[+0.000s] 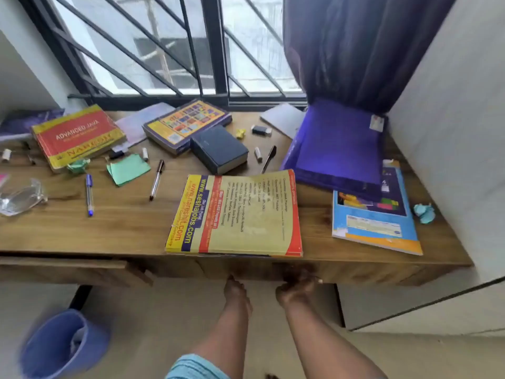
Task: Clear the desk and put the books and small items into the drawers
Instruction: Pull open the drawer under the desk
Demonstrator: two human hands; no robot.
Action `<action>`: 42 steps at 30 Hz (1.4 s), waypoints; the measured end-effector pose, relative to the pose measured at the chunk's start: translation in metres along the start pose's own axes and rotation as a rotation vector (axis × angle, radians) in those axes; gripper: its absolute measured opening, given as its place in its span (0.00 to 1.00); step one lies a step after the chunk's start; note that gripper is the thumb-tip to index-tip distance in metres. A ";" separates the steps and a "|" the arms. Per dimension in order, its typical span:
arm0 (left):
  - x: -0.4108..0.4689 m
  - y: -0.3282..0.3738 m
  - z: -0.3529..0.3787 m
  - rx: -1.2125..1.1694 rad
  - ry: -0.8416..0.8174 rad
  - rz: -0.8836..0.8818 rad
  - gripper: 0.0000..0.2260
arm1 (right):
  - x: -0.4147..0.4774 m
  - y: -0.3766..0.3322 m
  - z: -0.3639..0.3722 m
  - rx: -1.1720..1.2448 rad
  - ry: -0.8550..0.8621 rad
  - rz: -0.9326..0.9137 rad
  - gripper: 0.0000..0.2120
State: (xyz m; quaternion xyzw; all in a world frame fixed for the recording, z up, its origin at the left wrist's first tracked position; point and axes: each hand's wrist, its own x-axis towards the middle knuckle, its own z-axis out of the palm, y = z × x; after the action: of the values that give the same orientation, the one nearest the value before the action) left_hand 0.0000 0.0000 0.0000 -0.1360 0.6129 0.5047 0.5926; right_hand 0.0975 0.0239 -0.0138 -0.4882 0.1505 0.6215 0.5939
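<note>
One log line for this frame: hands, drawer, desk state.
left hand: at drawer front lower edge | right hand: same edge, grip unclear | yellow book: on desk, at front edge | drawer: looks shut

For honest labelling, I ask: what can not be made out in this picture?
Head view:
- left hand and right hand: fingertips hidden under the desk edge, blurred; grip unclear.
- drawer: inside hidden by the desk top.
- glasses: cut off by left edge.
- blue bin: contents blurred.
</note>
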 end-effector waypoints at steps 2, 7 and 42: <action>0.012 -0.004 0.010 -0.132 0.011 -0.088 0.27 | 0.021 -0.001 0.000 0.126 -0.007 -0.018 0.30; 0.034 -0.005 0.013 -0.348 -0.047 -0.150 0.15 | 0.046 0.009 -0.006 0.204 0.070 0.001 0.36; -0.094 -0.020 -0.082 1.073 0.521 1.219 0.31 | -0.143 0.027 -0.060 -0.515 0.634 -0.570 0.26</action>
State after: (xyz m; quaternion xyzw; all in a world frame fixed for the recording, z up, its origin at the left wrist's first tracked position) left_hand -0.0084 -0.1135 0.0547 0.4053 0.8518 0.3293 0.0416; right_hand 0.0735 -0.1130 0.0592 -0.8057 0.0259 0.2723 0.5254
